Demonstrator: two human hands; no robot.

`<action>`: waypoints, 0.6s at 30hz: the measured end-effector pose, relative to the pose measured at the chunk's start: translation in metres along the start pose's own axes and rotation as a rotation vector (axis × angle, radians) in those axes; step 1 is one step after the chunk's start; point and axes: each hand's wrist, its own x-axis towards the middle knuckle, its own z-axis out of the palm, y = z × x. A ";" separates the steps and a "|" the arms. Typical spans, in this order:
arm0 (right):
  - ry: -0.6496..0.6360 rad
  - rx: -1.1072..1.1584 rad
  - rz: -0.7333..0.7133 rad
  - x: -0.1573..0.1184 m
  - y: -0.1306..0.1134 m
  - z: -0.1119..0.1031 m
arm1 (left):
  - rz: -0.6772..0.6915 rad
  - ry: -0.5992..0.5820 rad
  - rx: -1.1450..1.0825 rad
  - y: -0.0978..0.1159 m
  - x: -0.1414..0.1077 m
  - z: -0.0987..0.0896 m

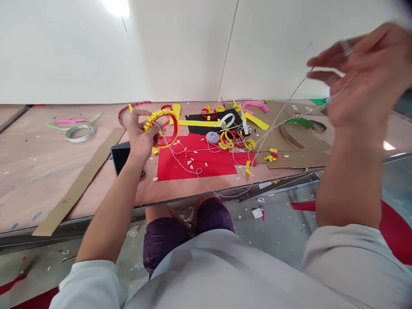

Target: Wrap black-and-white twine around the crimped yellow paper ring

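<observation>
My left hand [143, 131] grips a ring [175, 124] of yellow and red paper with a ruffled yellow edge, held upright above the table's left-middle. From that hand a black-and-white twisted string [182, 162] hangs in a loop past the table's front edge, then rises to the right. Up at the right, my right hand [350, 68] is raised high with the string pinched between thumb and finger; it is slightly blurred. A ball of the same string [212, 137] rests on a red paper sheet [206, 165].
A roll of tape [79, 133], a long cardboard strip [83, 180] and a dark box-like object [121, 156] lie at left. Behind the red sheet are black paper [196, 128] and several paper rings. Brown cardboard [309, 156] covers the right. A white wall [180, 51] stands behind.
</observation>
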 end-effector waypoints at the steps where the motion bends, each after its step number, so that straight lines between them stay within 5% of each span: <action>1: 0.080 0.147 0.045 -0.006 0.006 0.009 | 0.000 0.003 0.009 0.000 0.000 0.000; 4: 0.241 0.196 0.144 -0.020 0.033 0.031 | -0.012 0.025 0.035 0.001 -0.001 -0.001; 8: 0.279 -0.170 0.115 -0.030 0.062 0.036 | -0.035 0.028 0.040 0.003 -0.001 -0.001; 13: -0.026 -0.786 0.322 -0.045 0.061 0.031 | -0.040 0.013 0.042 0.005 -0.003 0.000; 18: -0.409 -0.831 0.262 -0.069 0.048 0.054 | -0.054 0.005 0.063 0.008 -0.004 0.002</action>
